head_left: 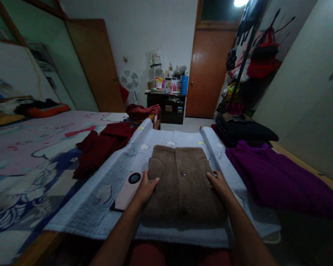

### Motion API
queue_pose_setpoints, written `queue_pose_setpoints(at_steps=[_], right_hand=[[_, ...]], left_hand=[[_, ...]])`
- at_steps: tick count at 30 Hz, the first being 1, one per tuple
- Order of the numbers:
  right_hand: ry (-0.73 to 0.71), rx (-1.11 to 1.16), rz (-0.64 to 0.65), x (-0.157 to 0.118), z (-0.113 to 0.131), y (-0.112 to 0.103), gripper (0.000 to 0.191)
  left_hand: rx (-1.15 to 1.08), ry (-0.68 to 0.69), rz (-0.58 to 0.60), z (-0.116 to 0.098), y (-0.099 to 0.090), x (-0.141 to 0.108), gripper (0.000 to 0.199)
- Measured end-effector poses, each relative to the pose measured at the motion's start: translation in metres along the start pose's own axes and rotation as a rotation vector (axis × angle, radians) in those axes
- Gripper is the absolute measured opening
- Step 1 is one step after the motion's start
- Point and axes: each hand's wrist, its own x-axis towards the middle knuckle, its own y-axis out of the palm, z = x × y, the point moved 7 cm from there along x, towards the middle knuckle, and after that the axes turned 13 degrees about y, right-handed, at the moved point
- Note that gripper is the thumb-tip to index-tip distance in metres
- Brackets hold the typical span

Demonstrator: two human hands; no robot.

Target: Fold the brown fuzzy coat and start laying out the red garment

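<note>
A brown fleece jacket (pixel 166 195), folded into a neat rectangle with a button on its front, lies flat on a pale blue quilted cloth (pixel 180 137). My left hand (pixel 146 189) grips its left edge, thumb on top and the other fingers mostly hidden at the side. On the opposite edge my right hand (pixel 218 183) holds the jacket the same way, its fingers partly out of sight. Just left of my left hand, a pink phone (pixel 127 191) with a large round black camera ring rests on the cloth.
Dark red clothing (pixel 108 142) lies on the patterned bed (pixel 44 135) at left. To the right are a purple garment (pixel 283 177) and folded black clothes (pixel 245 129). A fan (pixel 130 79), a dark cabinet (pixel 172 118) and a wooden door (pixel 208 74) stand behind.
</note>
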Motion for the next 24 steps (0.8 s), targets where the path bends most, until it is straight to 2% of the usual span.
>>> queue_pose_setpoints(at_steps=[3, 8, 11, 16, 20, 24], right_hand=[[0.042, 0.079, 0.074, 0.000, -0.002, 0.001, 0.065], [0.088, 0.182, 0.255, -0.007, 0.001, 0.009, 0.045], [0.163, 0.258, 0.345, -0.012, 0.002, 0.014, 0.039], [0.233, 0.310, 0.424, -0.015, 0.006, 0.019, 0.031], [0.213, 0.363, 0.535, -0.018, 0.012, 0.024, 0.029], [0.308, 0.419, 0.571, -0.020, 0.008, 0.028, 0.031]], left_hand=[[-0.141, -0.156, -0.055, 0.005, 0.002, 0.000, 0.068], [-0.340, -0.336, -0.101, 0.004, 0.005, 0.005, 0.064], [-0.407, -0.388, -0.106, 0.008, 0.006, 0.010, 0.059], [-0.466, -0.424, -0.112, 0.013, 0.010, 0.020, 0.044], [-0.517, -0.485, -0.046, 0.008, 0.017, 0.021, 0.035], [-0.596, -0.571, 0.066, 0.002, 0.026, 0.017, 0.032]])
